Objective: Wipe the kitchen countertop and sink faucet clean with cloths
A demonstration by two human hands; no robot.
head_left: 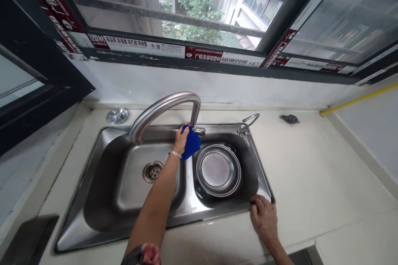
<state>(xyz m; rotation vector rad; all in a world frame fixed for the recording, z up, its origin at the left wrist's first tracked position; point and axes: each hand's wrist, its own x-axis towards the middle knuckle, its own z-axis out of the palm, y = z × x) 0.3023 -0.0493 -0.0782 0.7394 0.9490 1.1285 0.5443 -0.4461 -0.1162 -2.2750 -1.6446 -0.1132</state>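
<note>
My left hand (180,138) is closed on a blue cloth (191,145) at the lower end of the curved metal faucet (168,100), near its handle. Part of the cloth hangs over the divider of the double sink (189,194). My right hand (264,217) rests at the sink's front right corner, its fingers curled over the rim. In the right basin sits a round metal pan (236,176) with a dimpled base, its dark handle toward the back. The left basin shows a drain strainer (153,171).
A round metal drain cover (117,116) lies behind the left basin. At the back right corner stands a small curved spout (251,119). A dark scouring pad (290,119) lies on the pale counter (314,165). A yellow pipe (357,100) runs along the right wall.
</note>
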